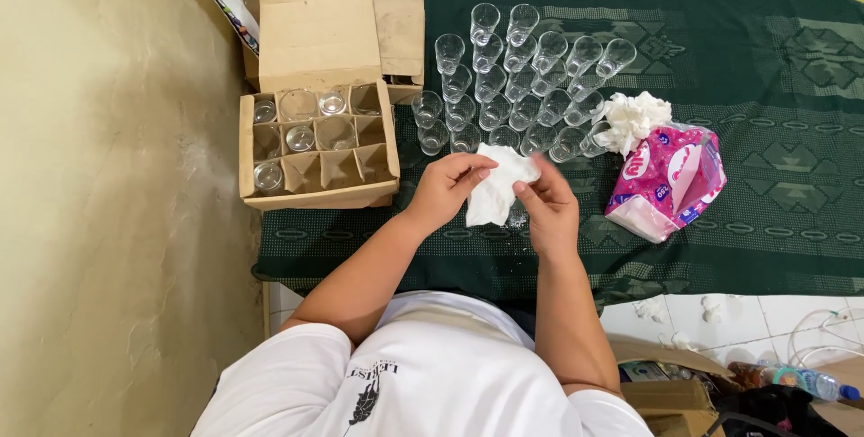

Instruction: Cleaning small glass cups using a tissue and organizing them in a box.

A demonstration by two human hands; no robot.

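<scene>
I hold a white tissue [493, 192] between my 2 hands, just above the green cloth [774, 176] that covers the counter. My left hand [447, 189] pinches its upper left edge with curled fingers, and my right hand [547, 207] grips the right side, with the fingers half closed around the paper. Something clear seems to sit under the tissue, but I cannot tell if it is a glass. The cluster of empty glasses [517, 86] stands very near, just behind my hands, and they are packed tightly, so I think that a careless elbow or sleeve could knock 1 and make the others fall too. The cardboard box [317, 144] with dividers lies on my left, partly over the cloth's edge, and it could slip. The pink tissue pack [666, 180] rests on my right.
</scene>
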